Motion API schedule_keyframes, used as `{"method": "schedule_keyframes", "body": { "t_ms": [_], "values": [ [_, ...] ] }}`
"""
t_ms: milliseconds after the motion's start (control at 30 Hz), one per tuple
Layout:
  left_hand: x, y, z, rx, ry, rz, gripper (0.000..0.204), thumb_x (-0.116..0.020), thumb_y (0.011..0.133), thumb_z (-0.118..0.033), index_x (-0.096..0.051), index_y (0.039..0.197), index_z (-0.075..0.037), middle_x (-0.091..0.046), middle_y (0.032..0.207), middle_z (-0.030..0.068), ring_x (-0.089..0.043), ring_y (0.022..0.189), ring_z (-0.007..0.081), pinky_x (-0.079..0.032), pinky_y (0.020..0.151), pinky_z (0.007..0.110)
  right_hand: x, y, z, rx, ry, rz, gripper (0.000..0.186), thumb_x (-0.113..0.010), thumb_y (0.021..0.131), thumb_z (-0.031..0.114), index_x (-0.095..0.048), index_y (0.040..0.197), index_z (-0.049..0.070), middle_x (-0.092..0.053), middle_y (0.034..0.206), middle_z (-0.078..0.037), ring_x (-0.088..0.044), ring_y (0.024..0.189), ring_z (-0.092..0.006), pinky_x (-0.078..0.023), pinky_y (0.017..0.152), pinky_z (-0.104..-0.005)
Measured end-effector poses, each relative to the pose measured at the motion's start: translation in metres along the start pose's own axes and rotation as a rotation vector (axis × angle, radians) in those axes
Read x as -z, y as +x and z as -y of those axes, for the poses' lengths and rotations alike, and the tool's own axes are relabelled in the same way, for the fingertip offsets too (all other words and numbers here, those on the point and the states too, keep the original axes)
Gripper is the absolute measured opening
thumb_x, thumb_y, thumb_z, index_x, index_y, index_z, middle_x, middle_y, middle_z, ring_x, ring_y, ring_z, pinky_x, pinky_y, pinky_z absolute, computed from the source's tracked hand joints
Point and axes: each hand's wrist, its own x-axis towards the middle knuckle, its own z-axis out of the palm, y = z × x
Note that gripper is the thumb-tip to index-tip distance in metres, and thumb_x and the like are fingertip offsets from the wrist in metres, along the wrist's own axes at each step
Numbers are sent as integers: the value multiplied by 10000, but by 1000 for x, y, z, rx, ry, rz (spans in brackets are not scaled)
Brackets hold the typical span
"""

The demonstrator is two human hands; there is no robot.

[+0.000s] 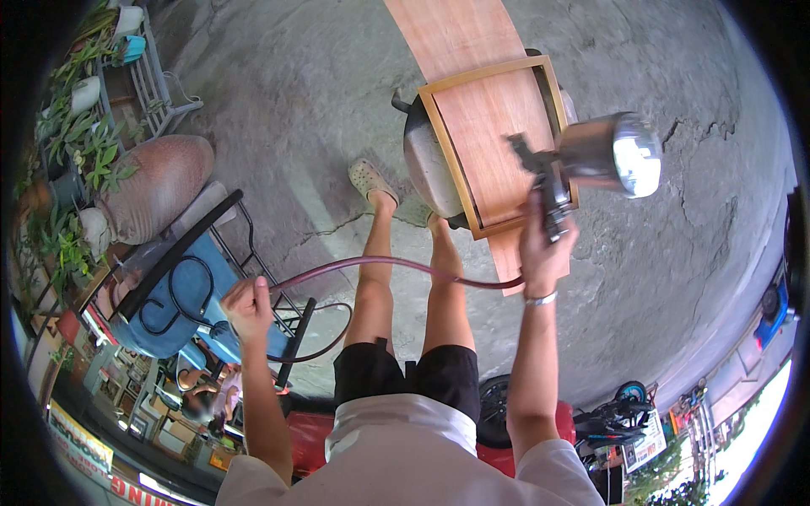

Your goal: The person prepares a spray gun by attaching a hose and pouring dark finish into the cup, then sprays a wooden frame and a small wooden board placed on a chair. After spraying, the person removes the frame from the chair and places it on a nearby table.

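My right hand [546, 253] is wrapped round the handle of a metal spray gun [550, 190]. A shiny silver cup [612, 153] is joined to the gun and points to the right; the gun is slightly blurred. A dark red hose [371, 261] runs from near my right hand in an arc to my left hand [248, 309], whose fingers are closed round it. Beyond the gun lies a wooden frame [447, 160] on a plywood strip [460, 38]. Both rest on a round stool-like support [426, 164], partly hidden beneath them.
At left stand a chair with a blue seat [181, 291], a large clay jar [160, 185], potted plants [101, 160] and a metal rack [152, 80]. Motorcycle parts [616, 417] show behind me at lower right. Cracks run across the concrete floor [675, 253]. Another person [215, 401] is at lower left.
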Motion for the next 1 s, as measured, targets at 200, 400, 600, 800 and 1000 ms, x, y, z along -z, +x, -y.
{"method": "schedule_keyframes", "body": {
  "t_ms": [200,400,600,800,1000],
  "values": [
    [34,15,39,-34,79,-5,332,-649,898,-19,-486,608,2,-494,576,137,-495,502,337,-344,476,430,-35,-61,51,-20,-22,264,190,-776,868,133,-658,939,2,-608,713,-141,-585,590,-263,-463,568,-357],
    [32,28,35,-119,55,43,321,-643,896,-32,-499,610,-15,-502,573,137,-508,502,339,-359,469,428,-32,-26,41,-19,-106,198,186,-763,894,136,-652,927,-9,-609,706,-122,-568,597,-182,-465,572,-326],
    [4,44,-5,-146,-80,105,332,-633,910,-79,-506,607,-29,-518,575,132,-534,510,335,-392,477,419,13,72,-11,39,-318,-186,209,-676,997,172,-730,975,-29,-683,711,-27,-608,668,-75,-504,621,-276],
    [-14,54,-26,-184,-191,174,338,-620,924,-95,-504,614,-25,-521,579,121,-535,510,329,-385,475,414,53,122,-7,-62,-336,-476,307,-693,992,303,-757,967,4,-703,685,-32,-598,626,-56,-475,581,-255],
    [-7,62,-4,-138,-187,96,343,-613,931,-81,-502,614,-12,-515,579,136,-529,509,338,-391,477,424,34,85,0,-60,-258,-384,260,-670,1007,230,-753,988,-16,-694,725,-16,-590,640,-60,-472,595,-254]
  ]
}}
